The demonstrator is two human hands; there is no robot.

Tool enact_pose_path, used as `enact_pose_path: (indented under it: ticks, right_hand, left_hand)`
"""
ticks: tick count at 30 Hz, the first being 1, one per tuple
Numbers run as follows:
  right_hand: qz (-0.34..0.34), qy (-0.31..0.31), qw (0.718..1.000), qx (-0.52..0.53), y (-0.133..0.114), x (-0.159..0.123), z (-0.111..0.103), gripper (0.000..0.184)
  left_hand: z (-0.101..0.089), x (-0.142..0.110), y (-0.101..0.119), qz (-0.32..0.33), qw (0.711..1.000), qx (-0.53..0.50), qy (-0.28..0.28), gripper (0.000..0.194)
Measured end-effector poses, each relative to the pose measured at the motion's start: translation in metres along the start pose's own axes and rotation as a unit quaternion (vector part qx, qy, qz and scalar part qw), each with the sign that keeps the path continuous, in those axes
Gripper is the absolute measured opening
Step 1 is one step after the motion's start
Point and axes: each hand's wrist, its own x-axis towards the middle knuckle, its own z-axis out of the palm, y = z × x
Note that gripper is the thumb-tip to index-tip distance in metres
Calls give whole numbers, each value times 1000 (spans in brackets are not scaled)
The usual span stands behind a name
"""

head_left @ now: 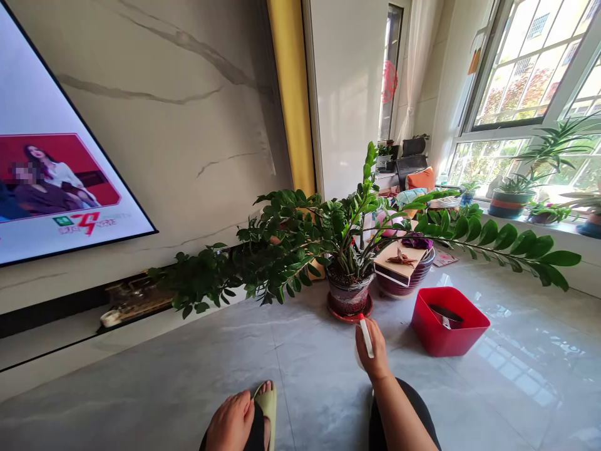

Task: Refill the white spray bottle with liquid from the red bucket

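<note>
Left hand (pixel 231 421) on left knee, can't tell grip. Right hand (pixel 374 352) closed around spray bottle (pixel 367 339), nozzle toward plant (pixel 350 235). Red bin (pixel 448 335) right of plant. Plant's saucer (pixel 334 311) near floor's (pixel 188 376) wall-side edge.

Plain black legwear (pixel 420 410) at five o'clock and between six and seven, pale olive-green open-toed slipper (pixel 269 404) near six o'clock, bare right forearm (pixel 404 410) at five.

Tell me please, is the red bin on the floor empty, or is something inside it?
Not empty: in the red bin a dark object shows, with something pale by it. I cannot tell what they are.
</note>
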Motion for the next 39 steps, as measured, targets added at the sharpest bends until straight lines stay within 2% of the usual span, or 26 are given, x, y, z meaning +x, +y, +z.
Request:
enact_pose_path:
  ticks: [8, 14, 17, 20, 31, 39]
  right_hand:
    - [-1, 28, 1000, -5, 9, -1, -2, 16]
    - [8, 21, 1000, -4, 9, 1, -4, 15]
    - [28, 25, 999, 4, 5, 3, -5, 13]
    - [47, 28, 998, 11, 1, 4, -6, 19]
    - [23, 39, 999, -21, 9, -1, -7, 14]
    - [22, 58, 998, -24, 14, 0, -10, 23]
  left_hand:
    - [0, 1, 1, 7, 999, -13, 29, 40]
    - [2, 1, 2, 10, 999, -20, 46, 41]
    - [3, 1, 0, 22, 998, -25, 55, 40]
    - [4, 0, -1, 28, 997, -21, 71, 40]
    - [4, 0, -2, 43, 995, -19, 93, 41]
    - [1, 0, -1, 55, 992, -16, 109, 40]
